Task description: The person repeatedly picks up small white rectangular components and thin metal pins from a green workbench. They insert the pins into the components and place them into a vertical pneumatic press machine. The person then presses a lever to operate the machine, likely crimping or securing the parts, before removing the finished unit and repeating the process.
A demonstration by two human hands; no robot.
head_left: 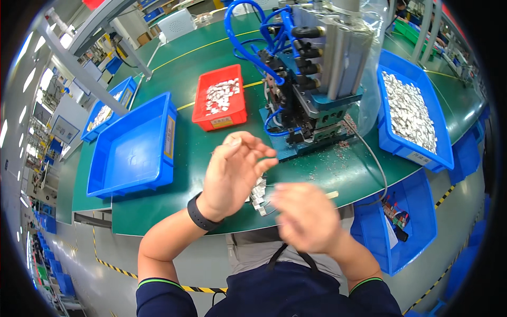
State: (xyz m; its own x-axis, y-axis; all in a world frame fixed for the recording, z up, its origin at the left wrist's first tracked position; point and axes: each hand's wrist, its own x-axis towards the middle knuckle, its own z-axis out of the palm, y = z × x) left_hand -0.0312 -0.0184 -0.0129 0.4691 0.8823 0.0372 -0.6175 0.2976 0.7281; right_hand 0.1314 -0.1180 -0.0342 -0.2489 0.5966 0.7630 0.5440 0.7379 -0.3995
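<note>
My left hand [235, 171], with a black band on its wrist, is raised over the front part of the green table [158, 214]. Its fingers are loosely curled and apart, and I see nothing in them. To its right is my right hand [307, 217], near the table's front edge. Motion smears its fingers, so whether they pinch anything is unclear. A small heap of white and silvery block-shaped parts [257, 196] lies on the table between and below the hands, partly covered by them. Behind the hands stands a metal press-like machine [317, 113] with blue air hoses [232, 31].
A red bin [198, 108] of small white parts stands beyond my left hand. At left is a blue bin [127, 158] with a bare bottom. A blue bin [442, 142] full of white parts sits at right, above a lower blue bin [422, 232]. A grey cable [377, 164] and crumbs lie near the machine.
</note>
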